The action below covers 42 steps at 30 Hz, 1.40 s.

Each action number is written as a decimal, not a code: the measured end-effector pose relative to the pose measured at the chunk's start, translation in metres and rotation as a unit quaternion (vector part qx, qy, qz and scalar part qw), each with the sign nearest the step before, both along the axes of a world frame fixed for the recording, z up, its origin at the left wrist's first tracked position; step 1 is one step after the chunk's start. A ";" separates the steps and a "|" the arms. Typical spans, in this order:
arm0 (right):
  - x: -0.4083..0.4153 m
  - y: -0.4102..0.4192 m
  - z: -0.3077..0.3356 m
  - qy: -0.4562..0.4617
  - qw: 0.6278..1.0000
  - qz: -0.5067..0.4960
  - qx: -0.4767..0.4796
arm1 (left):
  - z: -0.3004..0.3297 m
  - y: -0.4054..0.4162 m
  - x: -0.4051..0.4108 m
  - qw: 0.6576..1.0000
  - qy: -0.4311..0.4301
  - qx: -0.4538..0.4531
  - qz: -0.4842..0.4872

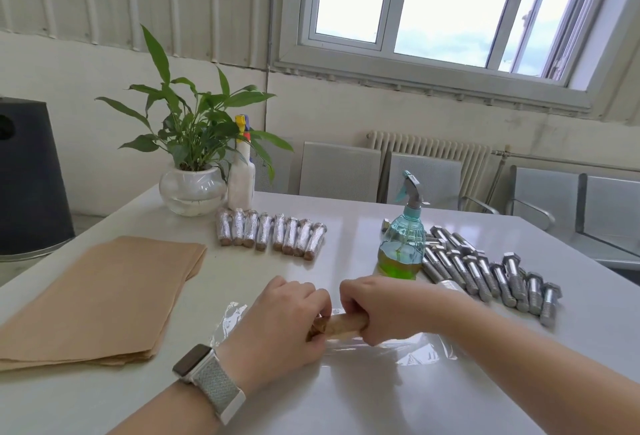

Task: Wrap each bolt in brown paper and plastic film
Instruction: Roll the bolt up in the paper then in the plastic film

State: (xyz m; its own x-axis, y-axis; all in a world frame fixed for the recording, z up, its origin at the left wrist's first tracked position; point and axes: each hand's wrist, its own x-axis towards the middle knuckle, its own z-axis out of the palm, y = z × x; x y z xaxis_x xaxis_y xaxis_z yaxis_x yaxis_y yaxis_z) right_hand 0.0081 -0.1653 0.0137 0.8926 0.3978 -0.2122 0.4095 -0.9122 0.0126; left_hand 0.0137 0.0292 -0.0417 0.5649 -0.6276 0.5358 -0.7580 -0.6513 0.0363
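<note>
Your left hand and right hand both curled around a paper-wrapped bolt, one at each end, holding it lying crosswise on a sheet of clear plastic film spread on the white table (a watch sat on your left wrist). To your left lay a stack of brown paper. Farther back stood a row of wrapped bolts. To your right, bare bolts lay heaped beside a blue spray bottle. A potted plant stood at the far edge.
</note>
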 end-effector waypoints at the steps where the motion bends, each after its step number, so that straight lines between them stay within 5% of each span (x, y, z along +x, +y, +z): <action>1: 0.000 0.000 -0.003 -0.015 1.000 0.007 -0.004 | -0.002 0.000 0.000 1.000 -0.001 0.000 0.000; 11: -0.001 -0.004 -0.025 -0.232 0.962 0.092 -0.110 | 0.000 0.002 0.005 1.000 0.001 0.022 0.012; 21: -0.008 -0.025 -0.027 -0.158 0.982 0.042 0.093 | 0.000 -0.009 0.005 0.989 -0.135 0.046 0.028; 28: -0.024 -0.045 -0.044 -0.164 0.960 0.033 0.225 | 0.000 -0.011 0.007 0.995 -0.068 0.066 0.010; 42: -0.027 -0.051 -0.063 -0.181 0.930 0.020 0.319 | 0.007 -0.007 0.007 0.996 0.088 0.021 -0.007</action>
